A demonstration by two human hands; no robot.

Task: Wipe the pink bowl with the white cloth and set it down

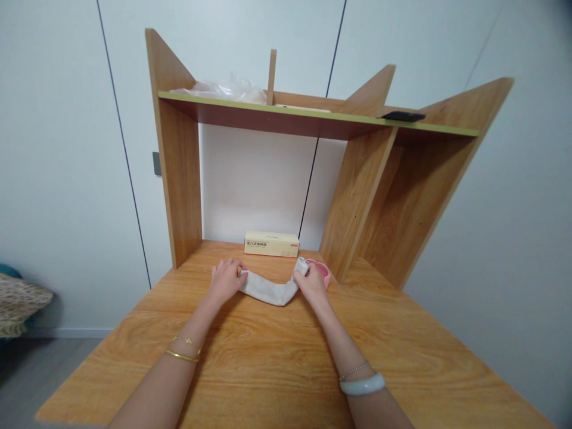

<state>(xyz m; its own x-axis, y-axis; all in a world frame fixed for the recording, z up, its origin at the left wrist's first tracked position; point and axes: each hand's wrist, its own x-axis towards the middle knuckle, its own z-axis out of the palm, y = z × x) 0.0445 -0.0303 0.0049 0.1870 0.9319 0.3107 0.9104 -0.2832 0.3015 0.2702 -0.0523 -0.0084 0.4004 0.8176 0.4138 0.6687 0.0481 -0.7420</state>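
Observation:
A white sock [269,290] lies stretched across the wooden desk [268,363] between my two hands. My left hand [224,279] is closed on the sock's left end, fingers pinched round the cloth. My right hand [310,282] grips the right end, which sticks up a little above the fingers. A pink round object [325,273] sits just behind my right hand, partly hidden by it. A pale yellow box [271,243] with printed text lies at the back of the desk, behind the sock.
A wooden hutch with upright panels [179,179] stands on the desk's back. Its upper shelf [313,116] carries a clear plastic bag [223,90] on the left and a flat black object [403,116] on the right. A patterned cushion [18,301] lies low at far left.

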